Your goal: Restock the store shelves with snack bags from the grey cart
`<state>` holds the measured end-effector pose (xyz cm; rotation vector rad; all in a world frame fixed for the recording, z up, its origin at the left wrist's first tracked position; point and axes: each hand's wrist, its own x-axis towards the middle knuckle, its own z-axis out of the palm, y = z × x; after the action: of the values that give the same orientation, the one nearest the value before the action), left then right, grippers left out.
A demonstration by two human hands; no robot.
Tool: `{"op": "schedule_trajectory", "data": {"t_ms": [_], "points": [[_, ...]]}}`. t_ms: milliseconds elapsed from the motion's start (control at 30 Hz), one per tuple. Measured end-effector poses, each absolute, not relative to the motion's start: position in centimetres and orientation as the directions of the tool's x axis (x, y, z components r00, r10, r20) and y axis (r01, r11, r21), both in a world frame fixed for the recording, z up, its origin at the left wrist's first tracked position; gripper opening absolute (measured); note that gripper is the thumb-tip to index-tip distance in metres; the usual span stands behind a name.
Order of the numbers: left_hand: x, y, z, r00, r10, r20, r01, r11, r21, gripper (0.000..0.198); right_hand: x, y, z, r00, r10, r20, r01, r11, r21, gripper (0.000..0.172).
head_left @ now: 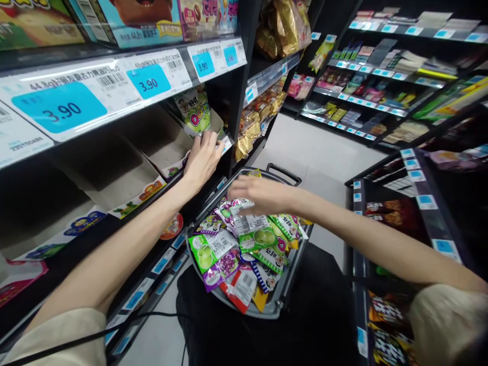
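My left hand (204, 156) is at the front rim of a cardboard display box (162, 137) on the shelf, fingers bent over the edge. Just behind its fingertips stands a green gummy candy packet (194, 113) in the box. My right hand (261, 194), slightly blurred, hovers over the far part of a grey shopping basket (263, 311). Its fingers are stretched out to the left with nothing seen in them. Beneath lie several candy packets, among them a green one (204, 252), a purple one (223, 268) and a red one (241, 290).
More open display boxes (110, 160) line the shelf to the left, under a ledge of price labels (59, 108). Gold packages (287, 28) fill the neighbouring shelf. A lower rack (425, 201) stands on the right, and stocked shelves (375, 73) lie beyond the pale floor (316, 147).
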<state>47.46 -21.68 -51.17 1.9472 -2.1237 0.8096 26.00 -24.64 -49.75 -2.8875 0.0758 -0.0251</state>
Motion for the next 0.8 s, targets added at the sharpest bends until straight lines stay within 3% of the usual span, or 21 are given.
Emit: {"op": "schedule_trajectory", "data": {"t_ms": [133,233,300,400,500,700,800], "points": [[47.6,-21.7,-51.4,-0.147,-0.876,0.459,-0.972,0.042,-0.232,0.041,21.6,-21.7,-54.9,0.979,-0.096,-0.182,-0.148,-0.943,-0.299,0.08],[47.6,-21.8,-51.4,-0.144,-0.878,0.456,-0.974,0.045,-0.221,0.04,20.3,-21.0,-57.0,0.964,-0.114,-0.241,-0.176,-0.952,-0.251,0.102],[47.6,-21.8,-51.4,-0.137,-0.884,0.447,-0.977,0.046,-0.207,0.04,20.2,-21.2,-57.1,0.971,-0.104,-0.216,-0.163,-0.947,-0.276,0.094],[47.5,-21.6,-51.2,-0.125,-0.894,0.43,-0.982,0.049,-0.185,0.041,20.4,-22.2,-56.4,0.985,-0.071,-0.158,-0.129,-0.908,-0.398,0.067],[47.4,-21.5,-51.1,-0.132,-0.892,0.433,-0.977,0.043,-0.209,0.041,20.5,-23.6,-55.7,0.99,-0.108,-0.09,-0.139,-0.845,-0.517,0.055],[47.5,-21.5,-51.2,-0.149,-0.877,0.457,-0.965,0.029,-0.26,0.038,20.6,-26.3,-54.6,0.899,-0.42,0.121,-0.228,-0.688,-0.689,0.032],[47.5,-21.6,-51.2,-0.145,-0.877,0.459,-0.968,0.03,-0.248,0.039,21.1,-26.6,-53.9,0.768,-0.637,0.058,-0.224,-0.353,-0.908,0.034]]}}
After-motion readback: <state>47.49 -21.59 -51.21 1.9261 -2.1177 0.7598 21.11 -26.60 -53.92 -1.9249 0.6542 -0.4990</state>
